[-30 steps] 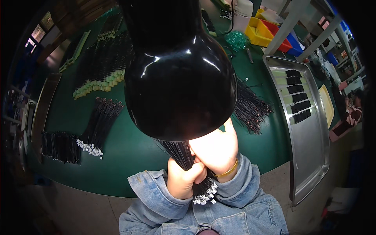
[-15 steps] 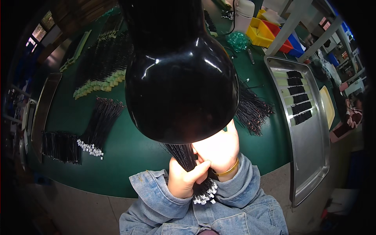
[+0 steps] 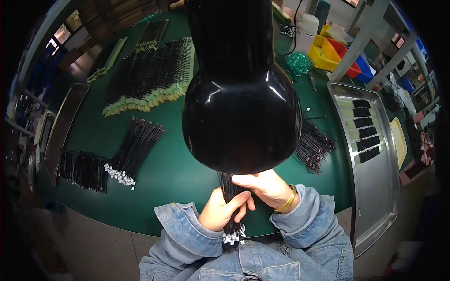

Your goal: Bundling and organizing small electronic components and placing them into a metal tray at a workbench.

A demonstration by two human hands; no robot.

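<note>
A bundle of black wires (image 3: pixel 230 189) with small white connectors (image 3: pixel 233 235) at its lower end hangs in front of me. My left hand (image 3: pixel 224 208) is closed round its middle, above the connectors. At the bundle's upper part is my right hand (image 3: pixel 269 189), its thumb laid across the wires; the lamp partly hides its fingers. The big glossy black lamp head (image 3: pixel 241 126) covers the bundle's top end and throws bright light on the right hand.
Left on the green table (image 3: pixel 173 196) lie more wire bundles (image 3: pixel 136 145) and wide rows of black wires (image 3: pixel 150 70). Another loose pile (image 3: pixel 315 145) lies right of the lamp. A metal tray (image 3: pixel 375 196) holds several short black bundles. Coloured bins (image 3: pixel 324 52) stand far right.
My right hand has turned from an open palm to lay its thumb across the wires. The bundle hangs straighter, and the whole view has shifted a little.
</note>
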